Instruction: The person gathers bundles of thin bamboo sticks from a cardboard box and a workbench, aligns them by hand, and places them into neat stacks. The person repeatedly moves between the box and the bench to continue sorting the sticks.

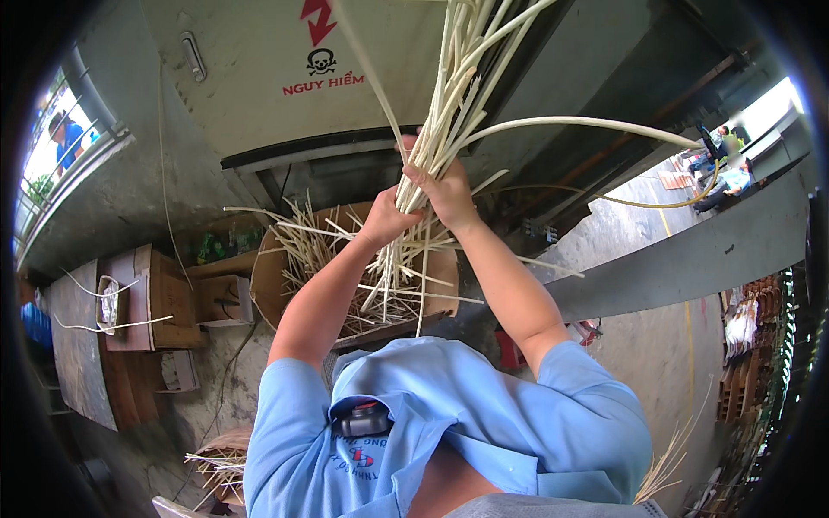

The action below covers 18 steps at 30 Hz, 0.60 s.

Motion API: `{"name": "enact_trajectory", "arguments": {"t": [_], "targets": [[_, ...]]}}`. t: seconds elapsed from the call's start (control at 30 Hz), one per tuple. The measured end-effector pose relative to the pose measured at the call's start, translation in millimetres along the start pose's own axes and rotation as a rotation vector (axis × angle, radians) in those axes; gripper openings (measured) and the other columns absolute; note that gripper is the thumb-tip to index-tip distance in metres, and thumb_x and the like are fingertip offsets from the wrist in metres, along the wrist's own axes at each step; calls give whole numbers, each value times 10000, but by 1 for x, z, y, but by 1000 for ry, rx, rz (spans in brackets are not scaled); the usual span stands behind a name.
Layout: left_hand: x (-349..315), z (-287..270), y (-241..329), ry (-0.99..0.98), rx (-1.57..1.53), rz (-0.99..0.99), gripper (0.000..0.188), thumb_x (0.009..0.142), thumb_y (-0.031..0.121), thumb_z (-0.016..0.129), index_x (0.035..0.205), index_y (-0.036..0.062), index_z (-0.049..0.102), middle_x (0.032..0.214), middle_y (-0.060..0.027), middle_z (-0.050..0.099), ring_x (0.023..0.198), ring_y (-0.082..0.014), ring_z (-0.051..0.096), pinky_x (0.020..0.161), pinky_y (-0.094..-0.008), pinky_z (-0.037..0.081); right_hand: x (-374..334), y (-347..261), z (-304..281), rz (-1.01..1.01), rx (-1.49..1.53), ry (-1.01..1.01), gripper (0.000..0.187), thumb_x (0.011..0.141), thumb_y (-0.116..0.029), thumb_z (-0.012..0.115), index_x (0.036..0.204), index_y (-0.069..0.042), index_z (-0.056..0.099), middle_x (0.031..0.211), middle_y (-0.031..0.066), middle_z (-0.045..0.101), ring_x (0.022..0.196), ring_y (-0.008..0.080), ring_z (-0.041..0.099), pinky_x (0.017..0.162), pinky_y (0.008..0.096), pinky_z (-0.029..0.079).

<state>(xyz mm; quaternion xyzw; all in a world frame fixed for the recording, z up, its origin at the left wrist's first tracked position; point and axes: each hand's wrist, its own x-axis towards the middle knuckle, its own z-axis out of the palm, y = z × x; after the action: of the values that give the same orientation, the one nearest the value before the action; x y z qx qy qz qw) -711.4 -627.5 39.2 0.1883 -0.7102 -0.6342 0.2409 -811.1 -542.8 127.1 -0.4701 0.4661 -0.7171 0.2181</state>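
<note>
Far ends of the bundle (445,116) of pale canes were cut off at the far edge of view. Its middle was partly covered by the fingers, and some fingers were hidden behind the canes. Forearms blocked parts of the box (269,292); lower tips of the bundle could not be separated by eye from the loose canes (302,252) there.

Left hand (386,219): clamped round the bundle, nearer the body. Right hand (446,194): clamped round it just beyond and to the right, thumb across the near face. Bundle stood above the box, fanning out at the far end; one cane arched well to the right.

Edges: the box's rim curved below both hands, left and right. The cabinet (224,95) stood beyond, on the far side. A grey beam (682,263) ran along the right, with floor (630,371) on its near side.
</note>
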Motion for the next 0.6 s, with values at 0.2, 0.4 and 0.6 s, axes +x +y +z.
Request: {"name": "enact_trajectory", "arguments": {"t": [0.2,0.4,0.6], "targets": [[4,-14,11,189,-15,37,320,768,79,735,1068,-8,662,911,-38,700,822,-100,616,777,-282,507,-143,-6,-36,162,-370,265,448,943,-179,698,1315,10,536,1176,136,649,1066,189,627,930,345,496],[10,-11,26,240,19,56,194,780,77,708,948,-5,656,833,-42,682,778,-112,614,739,-296,505,-136,64,-60,224,-644,195,642,805,-274,839,1305,-1,543,1184,141,653,1082,222,629,905,344,504],[9,6,34,264,-94,45,164,784,24,668,945,-7,670,857,-56,708,797,-130,644,771,-300,516,-87,86,-31,404,-181,279,347,819,-70,789,1098,-35,586,996,49,671,901,121,626,796,255,498]]}}
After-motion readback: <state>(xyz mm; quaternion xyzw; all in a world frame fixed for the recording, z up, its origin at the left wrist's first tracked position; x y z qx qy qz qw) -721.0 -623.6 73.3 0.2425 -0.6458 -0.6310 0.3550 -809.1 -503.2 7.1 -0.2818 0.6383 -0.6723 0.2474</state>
